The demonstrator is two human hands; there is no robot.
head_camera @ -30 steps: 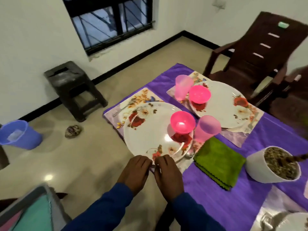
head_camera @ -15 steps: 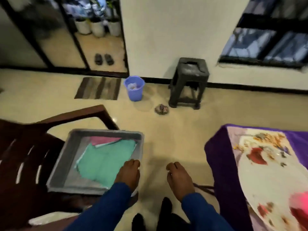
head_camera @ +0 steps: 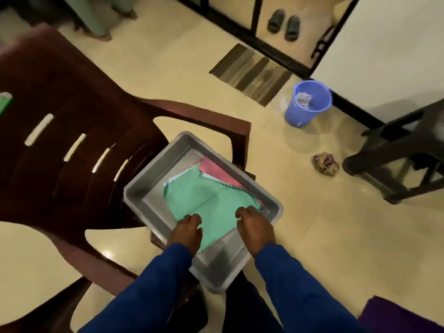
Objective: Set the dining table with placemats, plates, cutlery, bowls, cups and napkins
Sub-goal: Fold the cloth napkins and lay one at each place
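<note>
A grey tub [head_camera: 153, 183] rests on the seat of a dark brown plastic chair [head_camera: 72, 111], at the middle of the view. Inside the tub lies a green napkin [head_camera: 206, 200], spread flat over a pink napkin [head_camera: 216, 170] whose far corner shows beyond it.

Both hands reach into the near end of the tub. The left hand [head_camera: 186, 230] lies on the near left part of the green napkin, fingers curled downward onto the cloth. The right hand [head_camera: 255, 227] lies at the napkin's near right corner, fingers likewise curled down at the edge. Whether either hand actually pinches the cloth cannot be told; the fingertips are hidden. The hands are apart, with green cloth between them. Both arms wear blue sleeves [head_camera: 295, 292].

On the floor to the far right stands a blue bin [head_camera: 307, 104]. A striped mat [head_camera: 252, 73] lies beyond it, and a pair of dark sandals [head_camera: 284, 24] farther still. A crumpled wrapper [head_camera: 325, 163] lies near a dark stool [head_camera: 398, 152] at the right edge. A purple tablecloth [head_camera: 398, 318] corner shows at the near right.
</note>
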